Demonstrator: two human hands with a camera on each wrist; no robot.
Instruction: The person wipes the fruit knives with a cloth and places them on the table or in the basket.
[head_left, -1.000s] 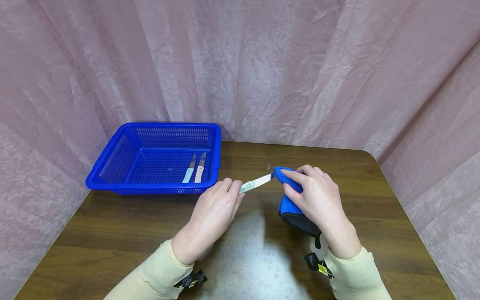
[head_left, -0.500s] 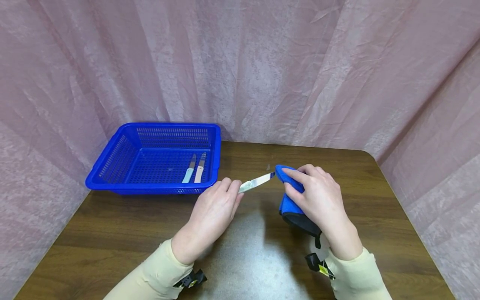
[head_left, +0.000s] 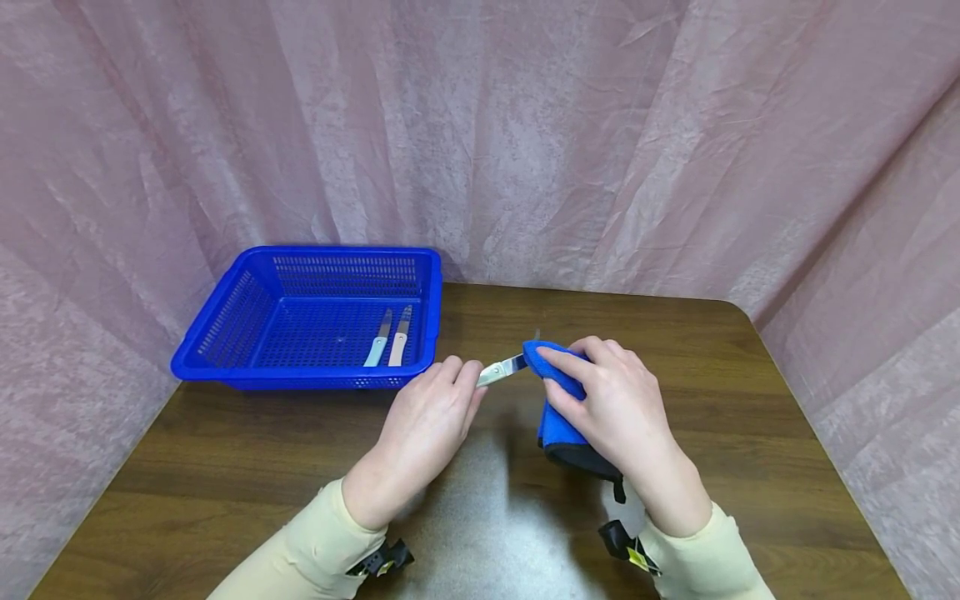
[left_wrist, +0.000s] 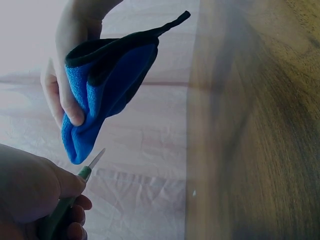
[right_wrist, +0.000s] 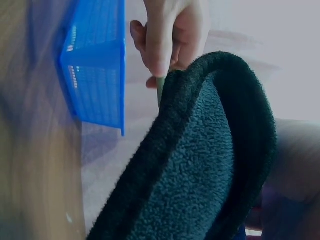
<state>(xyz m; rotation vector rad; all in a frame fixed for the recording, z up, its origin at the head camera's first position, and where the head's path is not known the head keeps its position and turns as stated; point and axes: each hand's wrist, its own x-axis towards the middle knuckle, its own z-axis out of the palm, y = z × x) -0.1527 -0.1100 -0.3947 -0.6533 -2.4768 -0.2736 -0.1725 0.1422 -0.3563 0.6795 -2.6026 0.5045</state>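
My left hand grips the pale green handle of a small knife, its blade pointing right and slightly away from me. My right hand pinches a folded blue cloth with black edging and a hanging loop. In the head view the cloth's upper corner covers the outer part of the blade, so the tip is hidden and a short stretch by the handle shows. From the left wrist, the blade lies close beside the lower fold of the cloth. Both hands are raised over the table.
A blue plastic basket stands at the back left of the wooden table. Inside it lie a light blue knife and a pink knife, side by side. Pink curtains hang behind and at both sides.
The cloth and right hand first shifted slightly right, off the blade's tip, then moved left toward the handle, covering more of the blade. The left hand and knife stay nearly still.
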